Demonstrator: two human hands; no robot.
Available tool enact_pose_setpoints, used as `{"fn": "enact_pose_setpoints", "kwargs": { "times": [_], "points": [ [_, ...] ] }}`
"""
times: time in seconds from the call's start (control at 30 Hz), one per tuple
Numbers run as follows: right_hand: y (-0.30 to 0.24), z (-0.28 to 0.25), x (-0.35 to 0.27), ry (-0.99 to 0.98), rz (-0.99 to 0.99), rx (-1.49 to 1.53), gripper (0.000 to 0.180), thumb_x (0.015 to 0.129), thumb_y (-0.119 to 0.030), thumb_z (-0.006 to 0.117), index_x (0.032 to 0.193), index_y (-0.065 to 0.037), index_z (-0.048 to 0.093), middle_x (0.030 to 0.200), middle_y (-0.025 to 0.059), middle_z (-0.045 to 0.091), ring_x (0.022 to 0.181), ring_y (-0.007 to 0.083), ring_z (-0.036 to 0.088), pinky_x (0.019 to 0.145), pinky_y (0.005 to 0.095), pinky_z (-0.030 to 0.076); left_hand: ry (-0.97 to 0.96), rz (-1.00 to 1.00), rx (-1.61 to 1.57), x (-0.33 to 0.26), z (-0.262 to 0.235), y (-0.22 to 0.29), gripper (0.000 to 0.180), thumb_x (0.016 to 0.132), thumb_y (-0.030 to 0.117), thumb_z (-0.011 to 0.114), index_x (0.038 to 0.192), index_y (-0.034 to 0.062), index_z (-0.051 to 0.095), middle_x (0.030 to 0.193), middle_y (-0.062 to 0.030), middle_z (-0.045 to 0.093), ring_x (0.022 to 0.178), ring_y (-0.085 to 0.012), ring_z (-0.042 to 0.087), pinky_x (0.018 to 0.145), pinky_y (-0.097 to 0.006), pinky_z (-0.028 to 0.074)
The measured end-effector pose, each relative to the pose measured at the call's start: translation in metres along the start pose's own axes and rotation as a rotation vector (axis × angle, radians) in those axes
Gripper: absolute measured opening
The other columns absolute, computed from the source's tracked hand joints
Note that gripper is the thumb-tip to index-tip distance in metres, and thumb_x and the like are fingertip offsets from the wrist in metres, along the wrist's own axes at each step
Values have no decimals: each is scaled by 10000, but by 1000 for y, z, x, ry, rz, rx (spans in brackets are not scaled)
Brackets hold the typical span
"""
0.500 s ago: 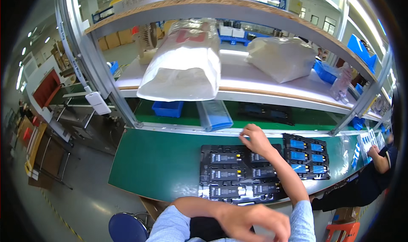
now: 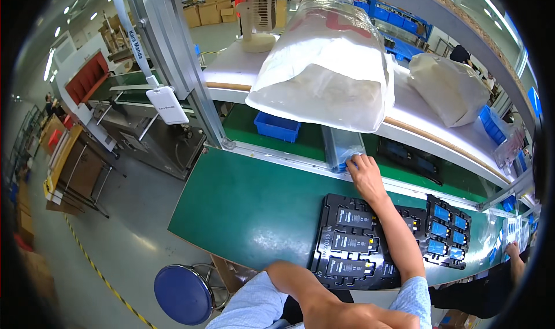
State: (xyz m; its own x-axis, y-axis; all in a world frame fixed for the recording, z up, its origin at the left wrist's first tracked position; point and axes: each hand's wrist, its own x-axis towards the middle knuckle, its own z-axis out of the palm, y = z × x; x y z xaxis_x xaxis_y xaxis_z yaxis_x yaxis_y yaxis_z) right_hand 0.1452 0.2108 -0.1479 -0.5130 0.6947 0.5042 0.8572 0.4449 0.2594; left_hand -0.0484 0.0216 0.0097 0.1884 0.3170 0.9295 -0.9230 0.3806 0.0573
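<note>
My right hand (image 2: pixel 365 177) reaches across the bench, fingers bent and pressed together at the near end of a stack of clear and blue plastic film (image 2: pixel 342 148). The stack juts out from beneath the shelf. Under my right forearm lies a black plastic tray (image 2: pixel 317 254) with several black flat batteries (image 2: pixel 354 243) in its pockets; the arm hides part of it. To its right, a second black tray (image 2: pixel 430 228) holds several blue-faced pieces (image 2: pixel 439 230). Low in the picture, my left hand (image 2: pixel 361 316) is folded across in front of me, its fingers out of sight.
A big white plastic bag (image 2: pixel 324 86) hangs over the shelf edge (image 2: pixel 404 126). Below it stand a blue bin (image 2: pixel 277 126) and another black tray (image 2: pixel 407 158). A metal post (image 2: pixel 199 103) rises at the bench's back left. A blue stool (image 2: pixel 184 294) stands nearby; a co-worker's hand (image 2: pixel 513 249) is at right.
My right hand has moved from above the tray's back edge onto the film stack. My left hand has dropped lower, partly out of the picture. The view has swung left.
</note>
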Motion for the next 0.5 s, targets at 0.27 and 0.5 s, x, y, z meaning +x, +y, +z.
{"fn": "enact_pose_setpoints", "kwargs": {
  "times": [0.27,0.5],
  "points": [
    [-1,-5,1,23,-9,86,79,738,-99,643,765,-59,580,808,76,531,800,234,531,736,355,424,-141,92,103,2,-15,-4,137,940,28,540,1017,-38,632,1041,-180,600,886,-276,604,758,-352,501],
    [24,15,-21,129,180,262,103,786,-137,633,834,-58,589,879,102,579,841,284,549,731,376,436,34,-712,1247,18,-108,17,154,787,65,623,934,21,628,963,-136,636,900,-323,610,814,-390,487]
  ]
}}
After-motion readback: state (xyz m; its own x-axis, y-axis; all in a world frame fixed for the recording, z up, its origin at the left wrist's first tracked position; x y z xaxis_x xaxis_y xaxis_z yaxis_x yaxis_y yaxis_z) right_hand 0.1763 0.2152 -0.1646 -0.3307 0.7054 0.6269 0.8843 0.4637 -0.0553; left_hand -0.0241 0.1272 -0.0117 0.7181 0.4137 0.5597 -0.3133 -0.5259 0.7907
